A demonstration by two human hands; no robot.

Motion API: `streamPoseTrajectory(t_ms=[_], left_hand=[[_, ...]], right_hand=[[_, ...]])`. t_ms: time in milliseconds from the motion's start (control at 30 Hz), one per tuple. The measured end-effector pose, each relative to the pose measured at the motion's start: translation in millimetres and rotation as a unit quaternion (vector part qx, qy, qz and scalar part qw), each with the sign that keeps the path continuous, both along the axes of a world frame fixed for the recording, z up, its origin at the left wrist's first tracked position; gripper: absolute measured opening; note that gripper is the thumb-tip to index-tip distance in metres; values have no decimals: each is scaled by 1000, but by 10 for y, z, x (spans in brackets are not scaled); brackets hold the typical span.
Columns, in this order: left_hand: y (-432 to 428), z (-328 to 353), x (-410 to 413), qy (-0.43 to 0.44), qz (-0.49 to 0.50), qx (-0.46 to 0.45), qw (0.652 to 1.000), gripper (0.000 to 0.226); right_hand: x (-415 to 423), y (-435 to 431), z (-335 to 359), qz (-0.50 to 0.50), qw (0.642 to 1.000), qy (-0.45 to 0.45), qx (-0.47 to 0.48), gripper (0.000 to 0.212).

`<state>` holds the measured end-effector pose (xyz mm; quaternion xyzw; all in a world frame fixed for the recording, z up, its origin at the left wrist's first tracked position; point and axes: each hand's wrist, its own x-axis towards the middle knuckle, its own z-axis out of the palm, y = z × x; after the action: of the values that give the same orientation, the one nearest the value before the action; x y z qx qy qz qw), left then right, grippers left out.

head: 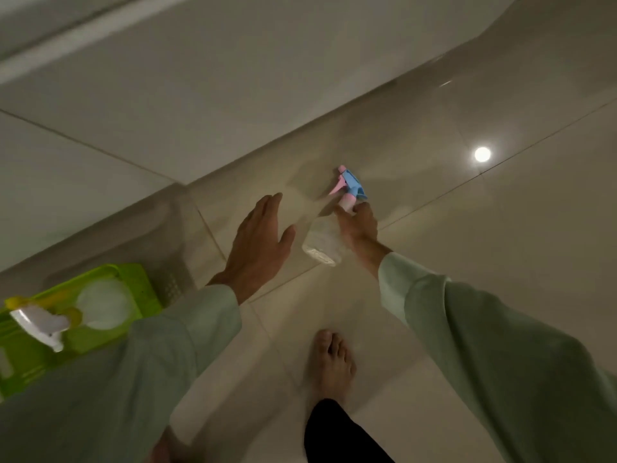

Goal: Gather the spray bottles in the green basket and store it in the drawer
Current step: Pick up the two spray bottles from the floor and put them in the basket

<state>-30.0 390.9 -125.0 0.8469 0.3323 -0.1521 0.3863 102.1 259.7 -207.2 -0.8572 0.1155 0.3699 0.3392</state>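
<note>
Glossy floor tiles [467, 262] lie under the right hand [359, 228] gripping a clear spray bottle [325, 240] by its neck, the left hand [258, 243] spread open beside it, while the green basket [133, 282] at left holds another spray bottle [100, 307].

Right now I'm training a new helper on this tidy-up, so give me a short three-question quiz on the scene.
1. True or false: the green basket already holds a spray bottle with a white trigger.
2. Which hand grips the clear bottle with the blue and pink trigger? A) left hand B) right hand
3. Fill in: the left hand is ____, fingers spread, holding nothing.

Key: 1 true; 2 B; 3 open
</note>
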Motion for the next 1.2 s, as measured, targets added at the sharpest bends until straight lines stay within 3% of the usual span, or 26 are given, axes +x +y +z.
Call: streamPoseTrajectory(t_ms=[133,300,467,667,833,1000,1200], left_hand=[[0,-168,-20,8,-3,-3,1000,61],[77,93,-285,8,8,-3,1000,62],[258,722,-738,-16,40,-4,999,62],[647,1496,-1624,-45,107,29,993,61],[1161,1889,-2580,-65,161,52,983,57],[1621,1970,-3520,-46,198,78,976,57],[1984,1683,-4291,-19,218,68,973,58]], right_hand=[[-11,67,-184,-111,992,36,52,37],[-173,91,180,-151,979,75,115,32],[-583,230,994,-127,971,73,187,41],[-1350,674,2007,-65,948,82,300,31],[-2156,1131,2587,35,942,22,334,22],[-3131,1705,2871,81,943,-33,322,39],[-4165,2283,2409,144,943,-106,279,31]])
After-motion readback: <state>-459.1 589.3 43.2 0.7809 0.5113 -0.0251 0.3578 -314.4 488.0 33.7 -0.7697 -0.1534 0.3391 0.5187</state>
